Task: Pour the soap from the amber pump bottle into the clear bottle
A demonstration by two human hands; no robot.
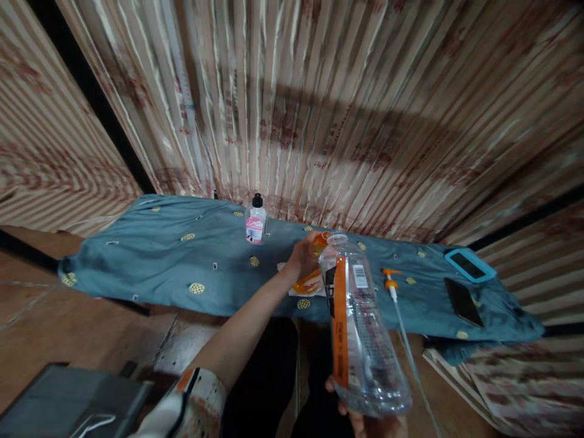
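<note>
My right hand [358, 423] is wrapped round the base of a large clear plastic bottle [365, 328] with an orange and black label, and much of that hand is hidden. The bottle leans with its uncapped mouth pointing away from me. Beyond it, my left hand [305, 255] is closed round a smaller bottle with orange liquid [308, 286], partly hidden behind the large bottle and my fingers. The two bottle mouths are close together; whether they touch I cannot tell. Beneath the smaller bottle lies something white [294, 293], perhaps paper. An orange and white pump head [390, 283] with a long tube lies to the right.
A blue-green patterned cloth [164, 261] covers the narrow table. On it stand a clear bottle with a black cap and pink label [255, 225], a dark phone [463, 301] and a light-blue framed device [471, 265]. Striped curtains [292, 121] hang behind. A grey box-like object [68, 398] is at lower left.
</note>
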